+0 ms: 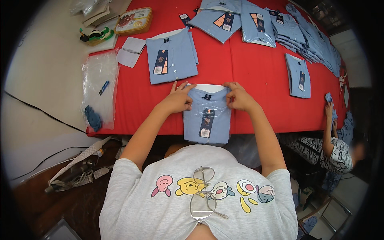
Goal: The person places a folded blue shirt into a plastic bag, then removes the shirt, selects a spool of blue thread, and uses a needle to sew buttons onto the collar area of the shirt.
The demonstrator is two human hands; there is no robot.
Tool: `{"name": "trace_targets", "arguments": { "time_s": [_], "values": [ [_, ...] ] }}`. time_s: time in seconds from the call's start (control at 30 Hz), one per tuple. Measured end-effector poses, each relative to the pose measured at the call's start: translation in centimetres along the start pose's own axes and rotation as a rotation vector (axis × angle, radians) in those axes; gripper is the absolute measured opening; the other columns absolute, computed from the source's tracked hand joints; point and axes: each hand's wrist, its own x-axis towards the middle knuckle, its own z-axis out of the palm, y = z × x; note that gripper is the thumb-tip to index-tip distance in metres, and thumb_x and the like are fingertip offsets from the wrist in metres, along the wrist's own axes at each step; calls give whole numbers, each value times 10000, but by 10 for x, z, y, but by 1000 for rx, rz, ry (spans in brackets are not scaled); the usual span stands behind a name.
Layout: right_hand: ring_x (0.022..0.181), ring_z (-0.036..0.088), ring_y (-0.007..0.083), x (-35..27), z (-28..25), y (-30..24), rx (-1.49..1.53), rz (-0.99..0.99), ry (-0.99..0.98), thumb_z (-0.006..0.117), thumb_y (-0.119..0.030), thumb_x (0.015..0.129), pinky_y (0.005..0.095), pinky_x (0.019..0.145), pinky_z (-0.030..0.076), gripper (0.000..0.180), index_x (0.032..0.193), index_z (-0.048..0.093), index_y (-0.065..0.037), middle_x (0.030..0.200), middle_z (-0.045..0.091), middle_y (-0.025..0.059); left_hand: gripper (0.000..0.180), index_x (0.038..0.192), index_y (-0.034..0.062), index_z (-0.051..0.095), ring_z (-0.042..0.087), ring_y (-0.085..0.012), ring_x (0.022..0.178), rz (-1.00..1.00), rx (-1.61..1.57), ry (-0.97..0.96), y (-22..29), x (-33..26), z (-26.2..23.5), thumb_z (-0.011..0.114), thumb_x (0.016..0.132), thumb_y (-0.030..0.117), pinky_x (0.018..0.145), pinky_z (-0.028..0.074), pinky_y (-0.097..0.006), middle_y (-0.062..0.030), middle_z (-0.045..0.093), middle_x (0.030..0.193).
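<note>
A folded light-blue shirt [220, 116] lies at the table's near edge, in what looks like a shiny clear plastic bag, a dark hang tag [207, 123] on its front. A white strip [208, 88] shows along its top, above the collar. My left hand [180, 98] grips the upper left corner, fingers bent over the edge. At the upper right corner my right hand [239, 98] pinches the other side. Just beyond my left hand rests another folded blue shirt [182, 56], with a dark tag and an orange-pink one.
Red cloth [256, 112] covers the table. To the left lie clear plastic bags [96, 72], thread snips [104, 87], a notebook [131, 52], a tape dispenser [98, 37] and a plastic tub [134, 21]. Shirt stacks [294, 36] fill the far right; another person [338, 154] handles blue cloth.
</note>
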Motion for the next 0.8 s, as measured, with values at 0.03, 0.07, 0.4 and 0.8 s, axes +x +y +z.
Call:
{"name": "trace_targets", "arguments": {
  "time_s": [0.03, 0.07, 0.4, 0.8],
  "values": [
    [1367, 486, 310, 0, 1, 2, 19, 8, 15, 755, -13, 646, 401, 1105, 447, 72, 685, 706, -49, 1501, 557, 103, 116, 809, 147, 774, 221, -340, 1589, 20, -39, 9, -2, 0, -2, 811, 828, 255, 1274, 17, -628, -80, 367, 1675],
    [1323, 524, 299, 1, 2, 4, 39, 16, 31, 742, -11, 670, 384, 1060, 487, 61, 681, 693, -47, 1480, 575, 100, 112, 846, 138, 777, 272, -318, 1560, 7, -53, 4, -4, 2, -4, 798, 843, 248, 1273, 45, -616, -76, 411, 1636],
    [822, 703, 298, 28, 3, 15, 210, 157, 189, 674, -21, 798, 378, 779, 564, 74, 854, 633, 5, 880, 738, 139, 115, 921, 8, 666, 666, -370, 1025, 29, -10, 342, -32, 44, 4, 654, 947, 120, 918, 503, -482, -139, 684, 1054],
    [845, 699, 190, -26, 71, 44, 863, 448, 774, 654, -133, 1004, 334, 720, 557, 205, 1164, 636, -6, 1003, 724, 105, 396, 1237, -52, 597, 715, -269, 937, -507, -1018, 688, 1, 15, 68, 744, 940, 163, 857, 568, -382, -165, 720, 1044]
  ]
}}
